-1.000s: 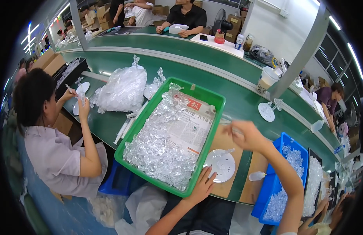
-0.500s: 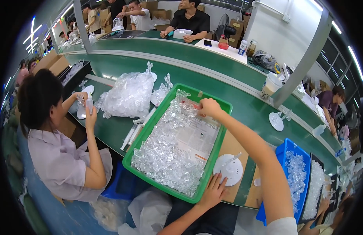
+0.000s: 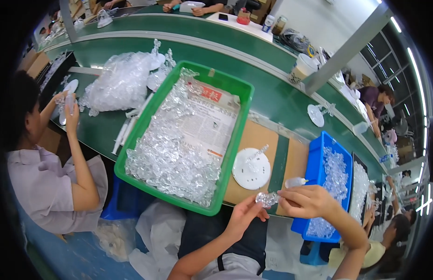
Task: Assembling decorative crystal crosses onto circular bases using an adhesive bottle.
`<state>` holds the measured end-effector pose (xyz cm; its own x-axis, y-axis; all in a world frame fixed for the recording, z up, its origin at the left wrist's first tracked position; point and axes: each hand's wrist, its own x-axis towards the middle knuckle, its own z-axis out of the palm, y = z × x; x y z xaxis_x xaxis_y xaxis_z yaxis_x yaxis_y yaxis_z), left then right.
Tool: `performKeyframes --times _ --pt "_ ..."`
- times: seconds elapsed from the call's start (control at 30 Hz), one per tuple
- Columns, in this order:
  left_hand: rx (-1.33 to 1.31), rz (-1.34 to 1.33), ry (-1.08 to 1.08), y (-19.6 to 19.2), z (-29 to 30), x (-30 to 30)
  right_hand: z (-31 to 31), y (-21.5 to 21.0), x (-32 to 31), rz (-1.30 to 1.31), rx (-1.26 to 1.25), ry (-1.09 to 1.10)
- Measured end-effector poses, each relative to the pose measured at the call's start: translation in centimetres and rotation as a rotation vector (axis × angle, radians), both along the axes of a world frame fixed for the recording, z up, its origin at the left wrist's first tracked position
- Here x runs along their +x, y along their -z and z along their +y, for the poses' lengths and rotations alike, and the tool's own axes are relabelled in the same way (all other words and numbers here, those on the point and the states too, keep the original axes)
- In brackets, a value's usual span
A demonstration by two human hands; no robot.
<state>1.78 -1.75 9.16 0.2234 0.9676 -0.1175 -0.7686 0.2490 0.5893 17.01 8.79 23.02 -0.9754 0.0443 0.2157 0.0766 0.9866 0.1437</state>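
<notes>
1. Clear plastic piece (image 3: 267,199) sits between our two hands, low in the head view, just in front of the green tray (image 3: 233,140).
2. We pinch its left end with our left hand (image 3: 242,215), fingers closed on it.
3. Our right hand (image 3: 307,201) grips its right end, fingers curled around it.
4. A white disc (image 3: 250,169) lies on the table (image 3: 272,100) just beyond the piece.
5. A blue bin (image 3: 314,161) of clear parts stands right of our right hand.
</notes>
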Motion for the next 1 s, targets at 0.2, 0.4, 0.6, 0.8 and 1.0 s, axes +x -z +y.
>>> performKeyframes --times 0.2,0.4,0.6,0.8,1.0 --pt "-0.091 0.057 -0.276 2.3 0.6 2.0 -5.1 5.8 -0.7 0.462 -1.117 0.899" --pt "-0.062 0.287 -0.53 4.5 1.2 1.6 -4.4 13.0 -3.0 0.963 -1.655 0.941" --pt "0.371 1.414 -0.558 6.4 1.8 -1.4 -1.5 14.6 -3.0 1.1 -1.525 1.057" --pt "0.548 1.715 -0.422 7.4 0.9 -0.7 -1.1 13.8 -4.8 0.811 -1.205 1.141" --pt "0.591 1.746 -0.466 7.8 0.9 -0.6 -1.1 14.1 -5.7 0.719 -0.974 1.049"
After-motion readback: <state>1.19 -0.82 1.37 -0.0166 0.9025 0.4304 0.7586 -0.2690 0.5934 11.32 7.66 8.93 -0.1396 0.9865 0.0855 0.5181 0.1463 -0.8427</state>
